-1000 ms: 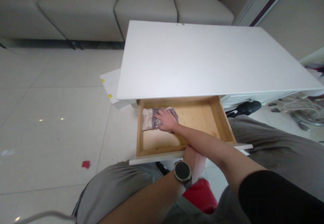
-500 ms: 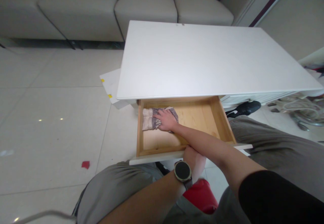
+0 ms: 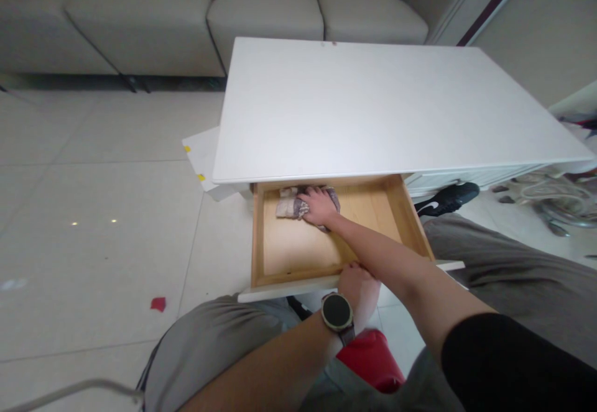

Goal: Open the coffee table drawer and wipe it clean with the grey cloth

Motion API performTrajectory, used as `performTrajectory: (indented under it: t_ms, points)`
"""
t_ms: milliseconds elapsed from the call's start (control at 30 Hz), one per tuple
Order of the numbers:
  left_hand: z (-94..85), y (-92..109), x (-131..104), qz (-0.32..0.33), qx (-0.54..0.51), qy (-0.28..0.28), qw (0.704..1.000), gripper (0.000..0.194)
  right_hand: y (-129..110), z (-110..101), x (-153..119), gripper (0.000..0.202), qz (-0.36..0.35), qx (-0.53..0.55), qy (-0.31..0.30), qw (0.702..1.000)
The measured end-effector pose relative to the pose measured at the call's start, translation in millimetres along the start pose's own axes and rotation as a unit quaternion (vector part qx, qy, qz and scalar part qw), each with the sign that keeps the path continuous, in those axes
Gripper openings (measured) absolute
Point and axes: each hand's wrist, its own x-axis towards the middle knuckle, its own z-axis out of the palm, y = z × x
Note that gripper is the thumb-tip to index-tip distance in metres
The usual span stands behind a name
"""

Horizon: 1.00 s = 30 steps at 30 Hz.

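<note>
A cloth (image 3: 290,206) lies in the drawer (image 3: 298,250) at its back, seemingly partly under the table (image 3: 373,107).

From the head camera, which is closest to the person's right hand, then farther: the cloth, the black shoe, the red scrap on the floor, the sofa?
1. Cloth: under the right hand, at the back of the open drawer.
2. Black shoe: on the floor, right of the drawer.
3. Red scrap: on the tiles, far left.
4. Sofa: beyond the white table.
</note>
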Motion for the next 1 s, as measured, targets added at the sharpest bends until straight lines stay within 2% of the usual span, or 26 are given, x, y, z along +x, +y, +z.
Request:
performTrajectory:
  t_ms: [200, 300, 400, 500, 633, 767, 900, 1000]
  points:
    - [-14.5, 2, 1, 0.042, 0.022, -0.064, 0.997, 0.036, 78, -24, -44, 0.052, 0.05, -0.022, -0.01, 0.998]
    - [-16.4, 0, -1, 0.049, 0.028, -0.068, 0.996, 0.037, 118, -34, -70, 0.061, 0.117, -0.041, -0.018, 0.992]
    - [-15.9, -2, -2, 0.049, 0.029, -0.07, 0.996, 0.035, 144, -38, -86, 0.068, 0.205, -0.07, -0.011, 0.976]
    - [-16.3, -3, -3, 0.051, 0.03, -0.081, 0.995, 0.032, 142, -34, -90, 0.066, 0.294, -0.101, 0.013, 0.95]
    - [-17.5, -4, -4, 0.057, 0.025, -0.078, 0.995, 0.037, 114, -21, -88, 0.06, 0.361, -0.128, 0.036, 0.923]
    - [-17.0, -5, -6, 0.065, 0.022, -0.074, 0.995, 0.036, 96, -15, -95, 0.052, 0.315, -0.149, 0.031, 0.937]
    - [-18.2, -7, -7, 0.064, 0.019, -0.065, 0.996, 0.033, 93, -19, -103, 0.051, 0.224, -0.158, 0.002, 0.962]
    - [-21.7, -7, -8, 0.062, 0.018, -0.076, 0.995, 0.032, 91, -24, -103, 0.052, 0.183, -0.159, -0.025, 0.97]
